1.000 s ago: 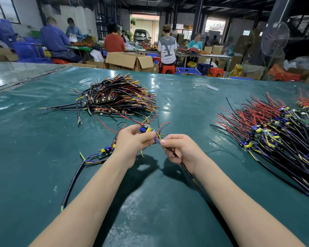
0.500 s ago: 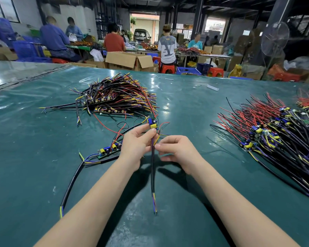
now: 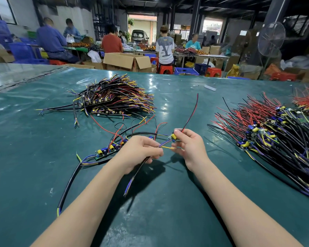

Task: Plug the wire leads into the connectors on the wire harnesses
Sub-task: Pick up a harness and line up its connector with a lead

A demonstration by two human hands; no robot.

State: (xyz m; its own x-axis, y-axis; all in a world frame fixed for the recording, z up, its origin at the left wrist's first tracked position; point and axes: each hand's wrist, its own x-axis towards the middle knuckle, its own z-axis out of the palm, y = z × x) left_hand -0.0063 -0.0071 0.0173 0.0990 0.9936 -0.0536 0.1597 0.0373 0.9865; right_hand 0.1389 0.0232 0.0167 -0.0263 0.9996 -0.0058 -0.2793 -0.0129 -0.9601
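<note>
Insertion looks to be in hand: your left hand point(image 3: 139, 154) pinches the black cable point(image 3: 137, 171) behind its yellow and purple leads point(image 3: 168, 148), your right hand point(image 3: 191, 148) pinches the little board point(image 3: 173, 136) just right of them over the near middle of the table point(image 3: 34, 166), so next steer each tip squarely into the board.

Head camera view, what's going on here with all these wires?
A person is wiring harnesses at a green table. The left hand grips a black cable, its purple and yellow leads aimed at the small board pinched in the right hand. Whether a lead is seated yet is unclear. A pile lies back left, a bigger pile on the right.
</note>
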